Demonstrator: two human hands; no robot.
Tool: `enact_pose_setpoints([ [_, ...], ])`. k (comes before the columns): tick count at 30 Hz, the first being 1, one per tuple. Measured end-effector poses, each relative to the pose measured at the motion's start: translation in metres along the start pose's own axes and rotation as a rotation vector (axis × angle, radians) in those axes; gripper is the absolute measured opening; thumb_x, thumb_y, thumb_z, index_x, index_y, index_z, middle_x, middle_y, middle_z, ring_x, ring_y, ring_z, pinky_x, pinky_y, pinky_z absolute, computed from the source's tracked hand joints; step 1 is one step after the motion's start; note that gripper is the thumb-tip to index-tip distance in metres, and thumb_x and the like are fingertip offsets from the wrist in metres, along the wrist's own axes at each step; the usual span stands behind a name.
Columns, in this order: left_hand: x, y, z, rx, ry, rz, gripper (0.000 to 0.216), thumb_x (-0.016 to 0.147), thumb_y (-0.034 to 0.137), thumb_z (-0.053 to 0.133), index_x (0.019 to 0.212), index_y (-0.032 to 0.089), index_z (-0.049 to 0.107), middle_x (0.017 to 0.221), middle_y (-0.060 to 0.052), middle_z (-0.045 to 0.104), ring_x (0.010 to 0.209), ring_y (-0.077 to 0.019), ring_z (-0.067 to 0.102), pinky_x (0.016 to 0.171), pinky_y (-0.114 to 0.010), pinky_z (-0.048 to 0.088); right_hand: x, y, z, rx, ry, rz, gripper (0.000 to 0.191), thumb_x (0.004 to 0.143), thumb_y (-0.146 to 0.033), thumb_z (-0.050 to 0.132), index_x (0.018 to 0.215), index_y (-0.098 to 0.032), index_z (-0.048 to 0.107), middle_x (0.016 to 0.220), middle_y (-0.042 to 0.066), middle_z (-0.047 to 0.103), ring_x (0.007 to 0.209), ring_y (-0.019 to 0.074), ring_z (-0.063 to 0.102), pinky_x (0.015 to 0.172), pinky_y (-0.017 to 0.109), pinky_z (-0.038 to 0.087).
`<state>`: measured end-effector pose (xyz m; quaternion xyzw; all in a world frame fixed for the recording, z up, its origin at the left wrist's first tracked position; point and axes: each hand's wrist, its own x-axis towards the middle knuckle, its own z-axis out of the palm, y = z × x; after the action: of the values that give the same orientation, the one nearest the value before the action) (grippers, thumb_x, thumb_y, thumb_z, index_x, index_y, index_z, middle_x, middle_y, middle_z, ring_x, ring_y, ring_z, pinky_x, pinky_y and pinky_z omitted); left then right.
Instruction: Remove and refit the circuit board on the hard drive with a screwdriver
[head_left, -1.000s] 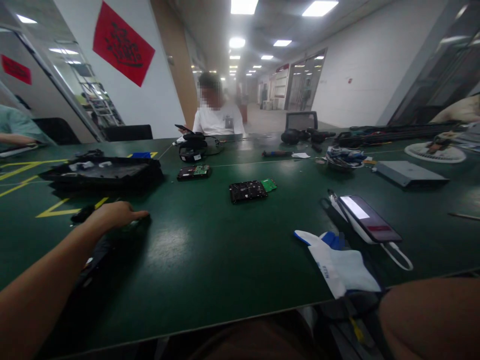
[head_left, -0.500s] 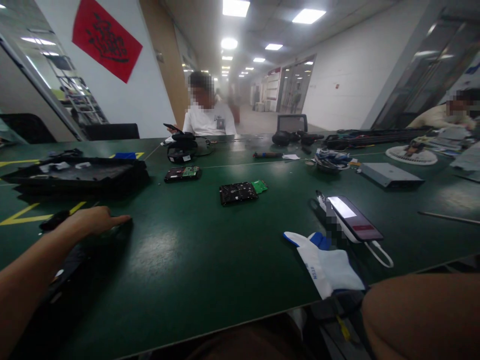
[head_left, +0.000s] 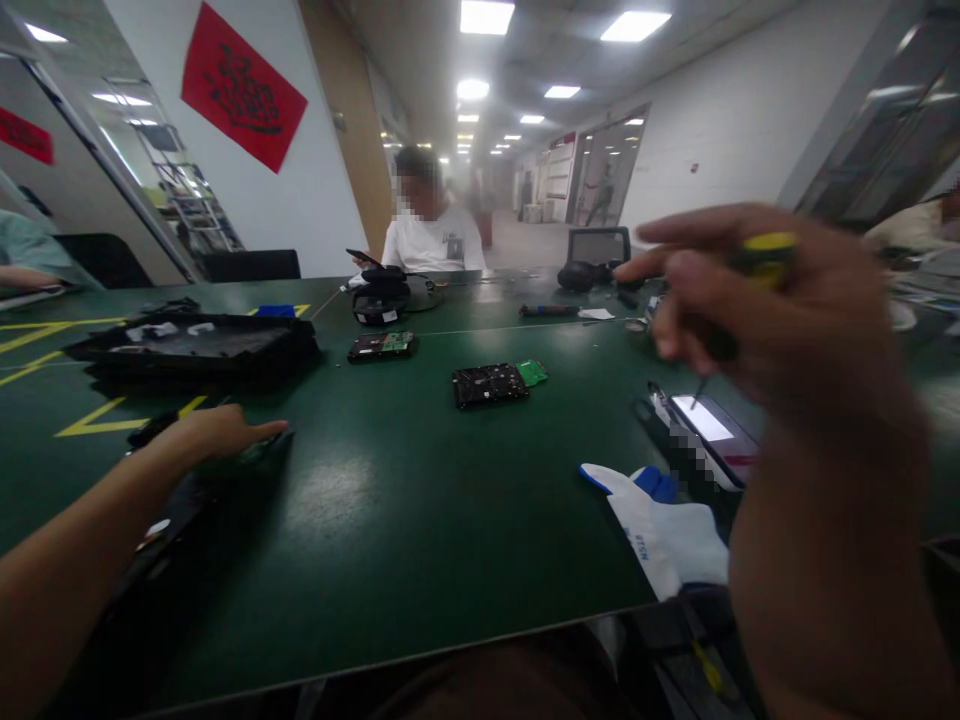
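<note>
At the left of the table my left hand [head_left: 214,435] is closed over the far edge of a long black device [head_left: 180,525], one finger or thumb stretched along it. The curled fingers are partly hidden. My right hand [head_left: 780,310], raised and blurred, grips a screwdriver [head_left: 771,258] with a yellow and dark handle, its thin shaft pointing down. Below that hand lies a phone [head_left: 712,435] with a lit screen, partly covered by my wrist. Near mid-table sits a black hard drive [head_left: 491,385] with a green circuit board [head_left: 532,373] at its right end.
Behind my left hand stands a black tray-like casing [head_left: 202,345]. Another drive [head_left: 382,346] lies farther back. A white and blue glove [head_left: 667,530] rests by the table's front edge. Across the table [head_left: 420,520] a person [head_left: 439,235] sits holding a phone.
My right hand has risen into view at the right, carrying the screwdriver. The view has shifted slightly left. My left hand stays on the black device.
</note>
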<state>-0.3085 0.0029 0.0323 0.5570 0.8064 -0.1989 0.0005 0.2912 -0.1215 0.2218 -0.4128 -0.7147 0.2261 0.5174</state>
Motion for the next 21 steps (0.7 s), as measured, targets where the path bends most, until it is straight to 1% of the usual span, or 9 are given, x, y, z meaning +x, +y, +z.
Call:
enact_pose_setpoints([
  [1, -0.001, 0.000, -0.003, 0.004, 0.011, 0.011, 0.078, 0.093, 0.075, 0.034, 0.105, 0.011, 0.077, 0.118, -0.021, 0.075, 0.106, -0.0333, 0.073, 0.080, -0.032, 0.052, 0.012, 0.017, 0.008, -0.063, -0.005, 0.025, 0.032, 0.098, -0.036, 0.067, 0.129, -0.025, 0.067, 0.107, 0.006, 0.074, 0.062, 0.0093, 0.063, 0.046, 0.019, 0.044],
  [3, -0.010, 0.004, -0.017, -0.010, 0.034, 0.043, 0.079, 0.092, 0.078, 0.036, 0.107, 0.012, 0.076, 0.115, -0.020, 0.077, 0.104, -0.0348, 0.072, 0.083, -0.034, 0.051, 0.037, 0.065, 0.028, -0.231, -0.081, 0.188, 0.032, 0.095, -0.036, 0.070, 0.122, -0.017, 0.071, 0.092, 0.008, 0.075, 0.058, 0.0110, 0.062, 0.046, 0.021, 0.044],
  [5, -0.025, 0.018, -0.041, -0.035, 0.124, 0.073, 0.085, 0.087, 0.084, 0.037, 0.112, 0.011, 0.073, 0.114, -0.023, 0.075, 0.102, -0.0373, 0.072, 0.084, -0.037, 0.051, 0.056, 0.122, 0.050, -0.475, -0.187, 0.375, 0.027, 0.095, -0.032, 0.069, 0.113, -0.013, 0.074, 0.086, 0.009, 0.075, 0.061, 0.0135, 0.065, 0.054, 0.024, 0.047],
  [7, -0.043, 0.041, -0.068, -0.045, 0.220, 0.160, 0.089, 0.085, 0.087, 0.037, 0.114, 0.010, 0.070, 0.112, -0.023, 0.075, 0.101, -0.0381, 0.071, 0.086, -0.040, 0.051, 0.064, 0.173, 0.070, -0.711, -0.246, 0.560, 0.023, 0.094, -0.033, 0.070, 0.103, -0.013, 0.077, 0.089, 0.010, 0.076, 0.073, 0.0174, 0.069, 0.065, 0.025, 0.049],
  [9, -0.060, 0.075, -0.092, -0.054, 0.294, 0.271, 0.087, 0.086, 0.087, 0.036, 0.115, 0.011, 0.069, 0.111, -0.023, 0.074, 0.102, -0.0382, 0.070, 0.088, -0.042, 0.051, 0.063, 0.208, 0.084, -0.756, -0.246, 0.622, 0.032, 0.092, -0.041, 0.071, 0.099, -0.011, 0.077, 0.090, 0.014, 0.076, 0.081, 0.0233, 0.071, 0.068, 0.028, 0.049],
  [12, -0.077, 0.143, -0.112, -0.114, 0.342, 0.413, 0.085, 0.088, 0.084, 0.039, 0.116, 0.011, 0.069, 0.111, -0.024, 0.073, 0.105, -0.0389, 0.070, 0.089, -0.043, 0.051, 0.057, 0.233, 0.095, -0.769, -0.242, 0.648, 0.054, 0.096, -0.059, 0.058, 0.102, -0.009, 0.077, 0.094, 0.018, 0.076, 0.085, 0.0270, 0.072, 0.070, 0.031, 0.050],
  [14, -0.083, 0.195, -0.110, -0.206, 0.382, 0.544, 0.080, 0.090, 0.082, 0.042, 0.119, 0.013, 0.069, 0.117, -0.022, 0.073, 0.111, -0.0374, 0.069, 0.092, -0.041, 0.051, 0.057, 0.241, 0.100, -0.779, -0.235, 0.636, 0.062, 0.096, -0.066, 0.054, 0.108, -0.010, 0.076, 0.104, 0.020, 0.076, 0.094, 0.0290, 0.072, 0.076, 0.032, 0.051],
  [18, -0.086, 0.286, -0.084, -0.403, 0.490, 0.791, 0.086, 0.088, 0.086, 0.041, 0.135, 0.016, 0.062, 0.138, -0.021, 0.064, 0.129, -0.0377, 0.060, 0.105, -0.045, 0.047, 0.062, 0.250, 0.113, -0.811, -0.224, 0.607, 0.070, 0.091, -0.073, 0.056, 0.116, -0.011, 0.075, 0.120, 0.024, 0.072, 0.115, 0.0336, 0.067, 0.090, 0.034, 0.050],
  [21, -0.083, 0.323, -0.064, -0.477, 0.545, 0.821, 0.099, 0.087, 0.087, 0.039, 0.154, 0.014, 0.044, 0.160, -0.022, 0.042, 0.150, -0.0407, 0.036, 0.121, -0.053, 0.029, 0.063, 0.254, 0.120, -0.860, -0.220, 0.605, 0.077, 0.085, -0.078, 0.060, 0.126, -0.014, 0.071, 0.128, 0.025, 0.067, 0.120, 0.0350, 0.064, 0.095, 0.038, 0.049],
])
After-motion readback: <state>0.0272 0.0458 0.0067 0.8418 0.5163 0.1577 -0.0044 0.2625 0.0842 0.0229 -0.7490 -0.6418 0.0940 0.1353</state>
